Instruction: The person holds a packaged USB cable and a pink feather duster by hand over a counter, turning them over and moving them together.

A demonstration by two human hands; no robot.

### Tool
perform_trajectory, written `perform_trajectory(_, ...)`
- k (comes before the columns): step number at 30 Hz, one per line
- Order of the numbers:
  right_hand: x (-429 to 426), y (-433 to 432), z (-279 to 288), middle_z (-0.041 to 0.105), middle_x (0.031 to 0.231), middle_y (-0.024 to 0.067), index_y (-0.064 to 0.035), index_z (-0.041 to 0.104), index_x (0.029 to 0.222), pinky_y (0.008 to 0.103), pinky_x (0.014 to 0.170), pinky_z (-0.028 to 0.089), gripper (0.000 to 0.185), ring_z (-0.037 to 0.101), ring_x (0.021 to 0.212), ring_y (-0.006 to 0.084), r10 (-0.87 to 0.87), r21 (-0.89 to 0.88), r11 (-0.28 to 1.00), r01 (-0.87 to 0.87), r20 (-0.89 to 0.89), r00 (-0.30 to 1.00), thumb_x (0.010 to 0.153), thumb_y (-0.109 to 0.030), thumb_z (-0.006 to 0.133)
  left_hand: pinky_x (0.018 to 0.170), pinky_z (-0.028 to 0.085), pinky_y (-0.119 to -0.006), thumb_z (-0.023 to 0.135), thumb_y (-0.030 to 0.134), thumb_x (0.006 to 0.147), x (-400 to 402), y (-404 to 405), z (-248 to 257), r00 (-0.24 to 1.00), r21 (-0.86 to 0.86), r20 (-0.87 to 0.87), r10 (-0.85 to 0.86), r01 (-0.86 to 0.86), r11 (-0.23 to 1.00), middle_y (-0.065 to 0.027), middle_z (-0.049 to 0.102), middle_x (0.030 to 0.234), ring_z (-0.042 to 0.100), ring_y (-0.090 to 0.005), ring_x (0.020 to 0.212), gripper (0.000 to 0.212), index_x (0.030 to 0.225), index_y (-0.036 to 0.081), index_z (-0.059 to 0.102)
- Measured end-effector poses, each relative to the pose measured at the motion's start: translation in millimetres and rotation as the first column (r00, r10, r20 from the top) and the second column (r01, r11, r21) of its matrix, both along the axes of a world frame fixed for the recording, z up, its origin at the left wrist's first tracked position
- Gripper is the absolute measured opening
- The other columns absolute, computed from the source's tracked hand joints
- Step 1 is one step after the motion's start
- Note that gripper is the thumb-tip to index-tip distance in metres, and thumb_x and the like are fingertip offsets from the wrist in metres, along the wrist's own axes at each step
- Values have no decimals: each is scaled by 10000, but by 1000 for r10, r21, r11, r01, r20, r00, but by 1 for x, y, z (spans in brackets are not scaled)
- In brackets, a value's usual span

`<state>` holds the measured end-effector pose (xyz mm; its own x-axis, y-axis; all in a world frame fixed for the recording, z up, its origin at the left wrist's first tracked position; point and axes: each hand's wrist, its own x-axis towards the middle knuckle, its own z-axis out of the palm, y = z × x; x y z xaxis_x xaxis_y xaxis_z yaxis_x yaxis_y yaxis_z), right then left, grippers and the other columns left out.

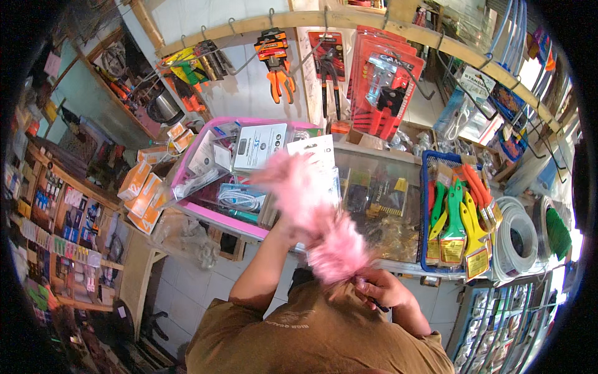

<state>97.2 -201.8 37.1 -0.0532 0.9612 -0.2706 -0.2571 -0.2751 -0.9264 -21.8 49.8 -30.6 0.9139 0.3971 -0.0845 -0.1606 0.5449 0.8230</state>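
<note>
My right hand [380, 290] is closed around the dark handle of a pink feather duster [338, 248], close to my chest. The duster slants up and left, its fluffy head blurred by motion. Beyond it, my left hand [288, 229] reaches to the front of a pink plastic basket [210, 212]; the duster covers its fingers, so its grip cannot be made out. Behind the duster's head, a white hang-card package [322, 147] stands partly hidden. Inside the basket lie a white boxed item [259, 146] and a coiled white cable in a packet [238, 200].
The basket rests on a glass-topped counter [402, 233]. Right of it are a blue basket [424, 210] of paintbrushes and a white cable coil [515, 238]. Orange-and-white boxes [145, 194] stand left. Pliers [280, 82] and carded tools [383, 89] hang from a wooden rail [299, 19] with protruding hooks.
</note>
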Motion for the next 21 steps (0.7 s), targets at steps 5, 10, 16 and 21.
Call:
perform_trajectory(5, -7, -2, -19, 456, 602, 11, -25, 490, 831, 229, 417, 373, 266, 443, 460, 91, -196, 67, 975, 213, -202, 960, 932, -270, 468, 881, 458, -346, 406, 465, 911, 1, 5, 24, 893, -447, 410, -187, 375, 812, -105, 552, 1110, 550, -200, 996, 543, 1262, 50, 422)
perform_trajectory(10, -14, -4, -7, 455, 598, 11, -22, 493, 801, 230, 410, 365, 297, 444, 463, 85, -73, 2, 997, 73, -31, 997, 934, -286, 460, 899, 440, -341, 370, 503, 908, 3, -7, 20, 996, -324, -92, -18, -13, 946, -132, 528, 1153, 533, -195, 1039, 592, 1265, 31, 396)
perform_trajectory(16, -10, -8, -16, 449, 593, -14, -27, 513, 827, 226, 404, 345, 302, 428, 440, 78, -250, -70, 966, 247, -24, 968, 943, -296, 435, 941, 413, -407, 429, 486, 881, 9, -15, 53, 994, -313, -87, 60, -84, 946, -145, 438, 1290, 456, -242, 1166, 638, 1336, 52, 317)
perform_trajectory(21, -4, -15, -13, 451, 590, -10, -31, 475, 768, 231, 409, 363, 331, 452, 446, 77, 89, 21, 996, -92, 104, 991, 943, -307, 430, 875, 449, -356, 367, 528, 897, 0, -1, -4, 994, -168, 78, 82, -68, 983, -79, 499, 1210, 507, -176, 1080, 575, 1283, 101, 369)
